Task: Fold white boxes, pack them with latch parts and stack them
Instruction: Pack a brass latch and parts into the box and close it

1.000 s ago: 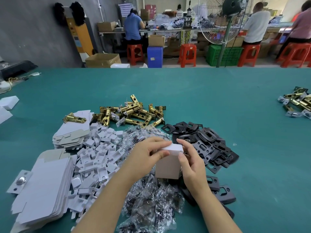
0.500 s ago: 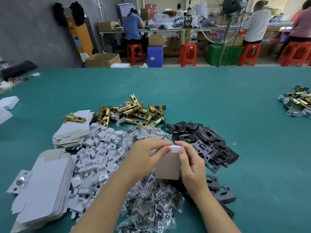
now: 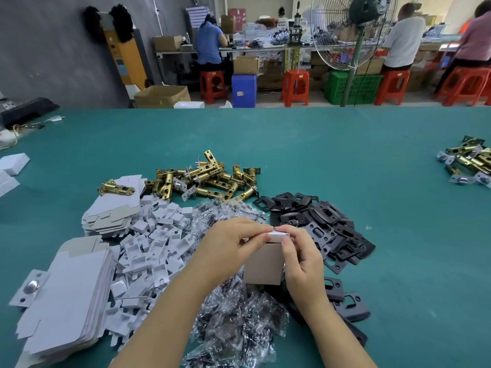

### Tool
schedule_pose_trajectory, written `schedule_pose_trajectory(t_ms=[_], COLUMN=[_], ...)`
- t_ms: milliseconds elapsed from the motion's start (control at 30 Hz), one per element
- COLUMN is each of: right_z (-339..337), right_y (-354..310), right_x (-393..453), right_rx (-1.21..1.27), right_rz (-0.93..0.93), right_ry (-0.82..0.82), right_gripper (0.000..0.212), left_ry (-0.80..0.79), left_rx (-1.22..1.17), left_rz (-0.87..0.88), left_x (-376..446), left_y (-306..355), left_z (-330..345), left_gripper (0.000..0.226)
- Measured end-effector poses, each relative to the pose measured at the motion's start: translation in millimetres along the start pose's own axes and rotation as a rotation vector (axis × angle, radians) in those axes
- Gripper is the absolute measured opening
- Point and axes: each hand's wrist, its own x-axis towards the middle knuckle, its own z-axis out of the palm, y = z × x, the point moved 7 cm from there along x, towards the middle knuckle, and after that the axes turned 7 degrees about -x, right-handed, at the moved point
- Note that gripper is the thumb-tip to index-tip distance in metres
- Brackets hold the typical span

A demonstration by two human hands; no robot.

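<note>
Table [image 3: 345,155] layout, seen from the worker's seat:

- Near left edge: stack of flat box blanks [image 3: 66,301], a latch plate [image 3: 29,288] resting on its left side.
- Behind it: 2nd blank stack [image 3: 111,211], 1 latch bolt [image 3: 115,188] on top.
- Right of both stacks: heap of small card inserts [image 3: 151,251].
- Centre, further back: pile of latch bolts [image 3: 207,179].
- Right of centre: pile of strike plates [image 3: 318,221].
- Near centre: bagged screw packets [image 3: 233,322], the held box [image 3: 263,261] above them.
- Far right edge: another latch heap [image 3: 470,163].
</note>
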Motion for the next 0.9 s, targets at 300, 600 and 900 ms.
schedule_pose_trajectory(t_ms=[300, 600, 900], right_z=[-12.3, -11.6, -8.7], right_y=[-9.8, -12.3, -11.5], right_x=[-1.7, -1.8, 1.9], right_rx=[-0.096, -0.073, -0.034], right_rz=[-0.143, -0.151, -0.114], right_ry=[0.110, 0.084, 0.033], right_gripper=[0.023, 0.022, 0.017], left_ry=[-0.086, -0.095, -0.077], left_rx=[0.054, 0.033, -0.062], left_rz=[0.002, -0.015, -0.053], left_x=[-1.3, -5.0, -5.0], left_y=[-8.4, -10.1, -13.2], left_z=[0.4, 0.7, -1.4], left_gripper=[0.030, 0.032, 0.040])
